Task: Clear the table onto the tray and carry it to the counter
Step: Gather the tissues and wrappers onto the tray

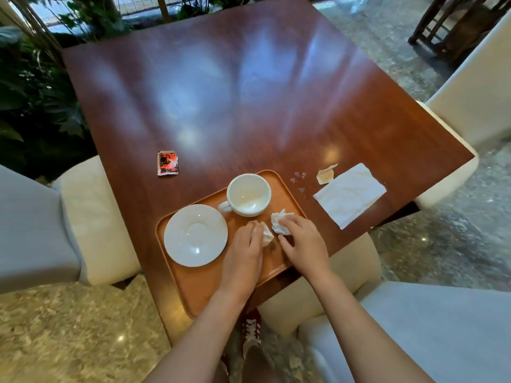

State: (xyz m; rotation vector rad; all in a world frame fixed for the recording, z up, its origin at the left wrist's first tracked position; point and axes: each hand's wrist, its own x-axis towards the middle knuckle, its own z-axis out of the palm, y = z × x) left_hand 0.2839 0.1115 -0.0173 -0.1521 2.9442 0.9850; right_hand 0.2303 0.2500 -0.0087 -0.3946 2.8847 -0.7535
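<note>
— Both hands are over the tray (193, 288): the left hand (244, 254) has its grip loosely on a small crumpled wad (266, 233), and the right hand (302, 241) has its fingers closed over a bigger crumpled tissue (279, 221). Whether they are setting these down or gathering them, I cannot tell.

— And what's already on the tray?

— An empty cup (248, 194) and a saucer (195, 234), side by side, with both wads just beside the cup.

— So what's left on the surface (249, 92)?

— A flat napkin (349, 195) to the right of the tray, a torn paper scrap (325, 174) touching its far corner, a few tiny bits (298, 179) between scrap and tray, and a red-and-black sachet (167, 163) well apart on the left.

— Roughly halfway, then?

— I'd judge so. Crockery is loaded; the loose paper still needs collecting, and the carry to the counter hasn't begun.
</note>
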